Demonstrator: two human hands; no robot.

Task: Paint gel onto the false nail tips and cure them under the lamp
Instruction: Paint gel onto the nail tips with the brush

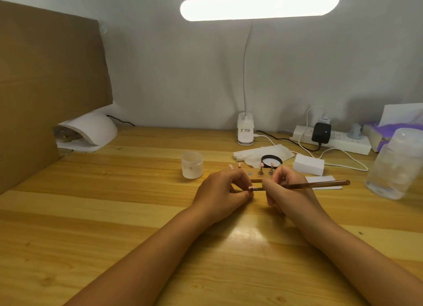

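- Currently, head view: left hand (219,191) is curled, thumb and fingertips pinching a small peg with a pink nail tip (251,188) on top, low over the table (114,214).
- Right hand (288,191) grips the brush (320,183) pencil-style, fingers wrapped round the shaft; bristle end touches the held nail tip, handle points right.
- Both forearms enter from the bottom edge; can't tell if the wrists rest on the wood.
- Wooden holder strip (257,180) sits just behind the hands, with four more nail tips on pegs (261,164), two left, two right.
- Frosted jar (192,166) stands left of the strip; black round lid (272,160) and white block (308,164) lie behind and right.
- Cure lamp (91,131), a white dome, sits back left, partly hidden by a cardboard sheet (45,88), well apart from the hands.
- Lit desk lamp (259,6) is clipped at the back edge; power strip (332,143) and clear bottle (393,166) crowd the right.
- Bare wood shows between the hands and the cure lamp.
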